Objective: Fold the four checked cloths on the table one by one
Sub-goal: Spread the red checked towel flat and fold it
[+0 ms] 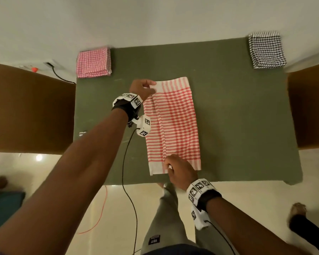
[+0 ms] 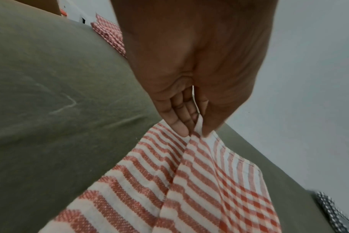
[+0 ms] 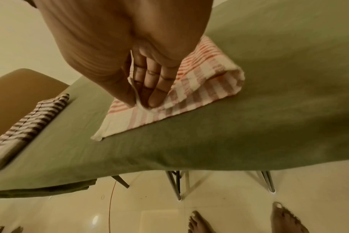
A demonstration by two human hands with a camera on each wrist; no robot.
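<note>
Both hands pinch red checked cloth (image 1: 173, 124): left (image 1: 143, 88) far end, right (image 1: 180, 171) near.

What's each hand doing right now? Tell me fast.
Left hand: pinching the far corner of the red cloth.
Right hand: pinching the same cloth's near edge.

The red-and-white cloth (image 2: 209, 181) is a coarse woven fabric with a visible matt weave and stitched hems. The tabletop (image 1: 238, 107) wears a matt olive cloth cover, faintly creased. The floor (image 3: 219, 205) is glossy pale tile, mirroring a lamp. The table legs (image 3: 174, 184) look like shiny metal tube. The folded pink cloth (image 1: 93, 62) looks equally matt.
</note>
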